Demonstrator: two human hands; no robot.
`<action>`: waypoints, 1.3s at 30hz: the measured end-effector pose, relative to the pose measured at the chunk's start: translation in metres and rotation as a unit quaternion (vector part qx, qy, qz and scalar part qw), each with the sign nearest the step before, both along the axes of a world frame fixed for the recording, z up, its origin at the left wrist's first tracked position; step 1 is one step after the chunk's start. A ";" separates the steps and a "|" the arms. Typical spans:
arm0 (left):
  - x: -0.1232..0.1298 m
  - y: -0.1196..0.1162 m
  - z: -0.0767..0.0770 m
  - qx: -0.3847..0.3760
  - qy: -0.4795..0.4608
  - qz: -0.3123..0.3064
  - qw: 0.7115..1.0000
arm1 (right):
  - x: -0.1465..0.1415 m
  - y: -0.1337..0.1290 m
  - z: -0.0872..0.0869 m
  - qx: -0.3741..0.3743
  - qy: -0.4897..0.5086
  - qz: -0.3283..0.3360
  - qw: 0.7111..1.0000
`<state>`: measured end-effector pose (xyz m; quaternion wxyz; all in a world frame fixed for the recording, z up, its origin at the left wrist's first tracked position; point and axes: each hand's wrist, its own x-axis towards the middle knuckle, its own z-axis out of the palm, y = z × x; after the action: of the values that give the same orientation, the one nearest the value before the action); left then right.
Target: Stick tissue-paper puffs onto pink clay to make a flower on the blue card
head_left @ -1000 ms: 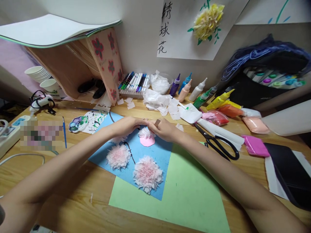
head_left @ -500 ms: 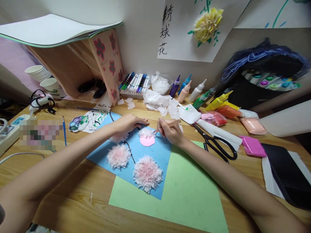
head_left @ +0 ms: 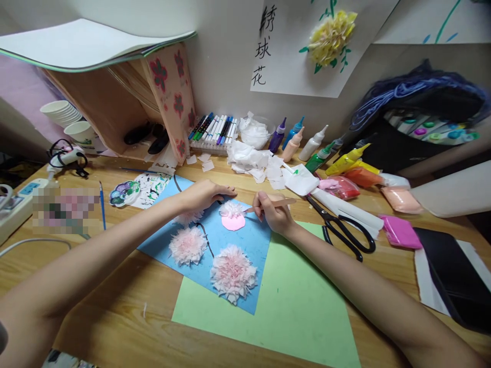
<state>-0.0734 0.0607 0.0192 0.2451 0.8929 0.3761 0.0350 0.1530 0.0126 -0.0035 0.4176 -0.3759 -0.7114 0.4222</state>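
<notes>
My left hand (head_left: 205, 195) lies open on the upper part of the blue sheet (head_left: 242, 245), its fingers stretched toward a part-covered pink disc (head_left: 233, 223). White tissue tufts (head_left: 231, 208) cover the disc's far side; its near side is bare pink. My right hand (head_left: 271, 210) is closed around a light wooden stick (head_left: 284, 202), whose thin tip points at the tufts' right edge. Whether the tip touches them I cannot tell. Two full pale pink tissue flowers (head_left: 233, 274) (head_left: 187, 246) sit on the sheet, and a third is partly under my left wrist. Dark stem lines run between them.
A green sheet (head_left: 303, 306) lies under the blue one. Black-handled scissors (head_left: 347, 232) are right of my right hand. Torn white tissue (head_left: 249, 157), markers (head_left: 215, 128) and paint bottles (head_left: 291, 144) line the back. A paint-smeared palette (head_left: 125, 193) and thin brush (head_left: 102, 204) lie left.
My right hand has shifted slightly right and down, and the stick lies flatter, its tip still near the tufts. My left hand stays in place.
</notes>
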 end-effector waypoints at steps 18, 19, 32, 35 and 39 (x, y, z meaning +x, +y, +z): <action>-0.002 -0.001 -0.003 0.000 -0.017 0.002 1.000 | 0.000 -0.002 -0.009 0.157 -0.115 0.027 0.980; -0.002 -0.001 -0.003 0.000 -0.016 0.001 1.000 | -0.001 -0.002 -0.009 0.157 -0.112 0.026 0.981; -0.002 -0.002 -0.004 0.006 -0.011 0.005 1.000 | -0.002 -0.004 -0.006 0.127 -0.039 -0.023 0.991; -0.001 -0.002 -0.003 0.006 -0.008 0.003 1.000 | -0.001 -0.004 -0.006 0.118 -0.026 -0.033 0.992; -0.002 -0.002 -0.004 0.010 -0.006 0.003 1.000 | -0.002 -0.004 -0.006 0.118 -0.035 -0.030 0.992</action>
<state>-0.0751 0.0589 0.0151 0.2382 0.8940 0.3769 0.0446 0.1510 0.0084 -0.0098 0.4462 -0.3601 -0.7587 0.3094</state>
